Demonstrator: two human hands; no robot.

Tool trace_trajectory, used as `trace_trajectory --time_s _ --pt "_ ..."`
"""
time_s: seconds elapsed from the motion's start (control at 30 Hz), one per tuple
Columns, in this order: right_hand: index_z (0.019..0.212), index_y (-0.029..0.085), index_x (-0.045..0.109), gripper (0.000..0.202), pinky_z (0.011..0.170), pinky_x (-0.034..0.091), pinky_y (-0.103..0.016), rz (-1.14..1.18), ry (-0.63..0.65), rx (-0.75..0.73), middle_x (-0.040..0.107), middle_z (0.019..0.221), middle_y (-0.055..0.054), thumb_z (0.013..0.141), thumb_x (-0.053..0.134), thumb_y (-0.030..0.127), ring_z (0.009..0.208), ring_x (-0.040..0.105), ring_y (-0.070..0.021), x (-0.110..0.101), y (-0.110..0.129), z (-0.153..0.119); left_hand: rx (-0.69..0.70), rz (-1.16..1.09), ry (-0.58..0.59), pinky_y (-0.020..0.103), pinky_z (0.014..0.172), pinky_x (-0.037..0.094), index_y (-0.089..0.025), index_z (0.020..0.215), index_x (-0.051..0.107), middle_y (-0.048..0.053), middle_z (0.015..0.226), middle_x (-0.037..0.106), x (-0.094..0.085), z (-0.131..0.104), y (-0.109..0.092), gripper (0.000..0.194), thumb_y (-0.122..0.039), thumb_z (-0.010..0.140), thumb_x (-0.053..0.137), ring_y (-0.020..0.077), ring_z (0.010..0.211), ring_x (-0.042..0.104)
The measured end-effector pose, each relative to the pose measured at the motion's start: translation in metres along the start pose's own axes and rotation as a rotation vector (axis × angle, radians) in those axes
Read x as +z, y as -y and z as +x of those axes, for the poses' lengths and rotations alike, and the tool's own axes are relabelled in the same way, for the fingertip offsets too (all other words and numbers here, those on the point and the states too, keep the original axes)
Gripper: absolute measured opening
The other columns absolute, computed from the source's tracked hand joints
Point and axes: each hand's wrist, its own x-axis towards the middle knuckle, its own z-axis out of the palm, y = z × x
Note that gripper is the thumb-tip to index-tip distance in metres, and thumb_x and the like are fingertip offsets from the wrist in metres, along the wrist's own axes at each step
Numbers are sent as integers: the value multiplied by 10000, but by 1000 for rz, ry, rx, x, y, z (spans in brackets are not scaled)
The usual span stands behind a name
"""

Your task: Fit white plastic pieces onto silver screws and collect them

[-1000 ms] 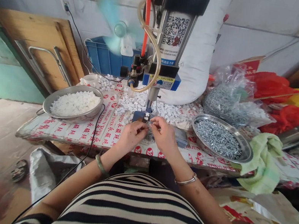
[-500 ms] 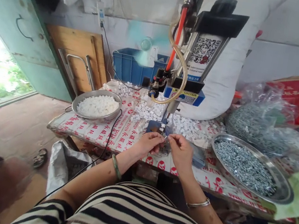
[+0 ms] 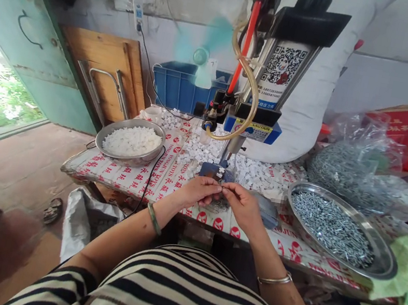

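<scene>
My left hand (image 3: pixel 200 192) and my right hand (image 3: pixel 242 205) meet fingertip to fingertip in front of a pneumatic press (image 3: pixel 281 71). Both are closed in a pinch. Whatever lies between the fingertips is too small and too covered to make out. Just beyond my fingers is the dark blue press base (image 3: pixel 207 168), with a small white piece (image 3: pixel 221 172) on it under the ram. Small white plastic parts (image 3: pixel 204 150) are strewn on the table around the press.
At the left stands a metal bowl (image 3: pixel 126 159) of white parts. A steel tray (image 3: pixel 385 266) of small metal pins lies to the right, with a clear plastic bag (image 3: pixel 344 161) of more metal pieces behind it. A blue crate (image 3: pixel 177 90) and a spinning fan (image 3: pixel 201 57) are at the back.
My fingertips have come closer together, the right hand moving left to meet the left one. The camera view has shifted slightly.
</scene>
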Motion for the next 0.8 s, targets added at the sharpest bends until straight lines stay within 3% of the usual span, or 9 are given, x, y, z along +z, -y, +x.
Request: trace_trajectory --time_s 0.07,0.13,0.2,0.33,0.43,0.57,0.7,0.8 --pt "858 184 624 238 577 415 -252 -69 -4 26 622 670 1 801 474 361 607 534 -136 0 1 0 80 309 -24 191 413 322 -155 687 603 -15 533 538 -18 8 -2 257 -397 745 537 70 420 445" --pt "849 186 616 228 553 391 -247 -130 -31 52 596 633 10 801 470 353 570 508 -130 2 2 -1 188 698 -216 210 518 376 -167 655 617 9 585 576 -42 21 -1 162 -295 736 559 110 546 521" --pt "853 186 611 224 559 385 -249 -157 -54 52 597 643 8 803 462 346 573 508 -130 4 2 -2 130 1029 -366 248 624 406 -158 687 626 48 678 615 -64 35 4 74 -212 707 579 163 678 569" --pt "860 183 598 228 551 393 -249 -116 -67 44 606 650 2 802 459 355 567 521 -131 8 0 -3 65 1204 -361 314 729 418 -134 774 630 105 767 626 -87 48 23 112 -116 704 545 226 798 589" --pt "869 188 581 215 571 416 -252 -40 -72 48 617 672 -4 806 458 353 603 554 -140 11 0 -2 176 1188 -375 321 780 422 -135 866 623 115 879 617 -81 42 32 177 -109 736 505 215 847 580" --pt "890 199 566 192 603 433 -258 10 -85 19 628 714 -9 819 446 331 650 577 -147 16 7 4 376 1007 -422 297 801 435 -140 943 606 92 929 609 -54 22 26 259 -81 718 492 177 857 566" --pt "898 206 579 173 629 418 -265 -228 -118 -53 644 777 -23 827 429 254 687 582 -157 20 19 10 470 719 -409 274 742 459 -175 1156 492 46 903 604 -22 3 12 481 -82 685 525 133 755 571" --pt "916 199 586 185 637 411 -273 -439 -124 -83 651 798 -42 841 417 216 711 589 -174 23 22 9 473 486 -344 243 703 461 -188 1215 423 33 899 591 -9 -6 7 546 -104 689 540 109 722 582"
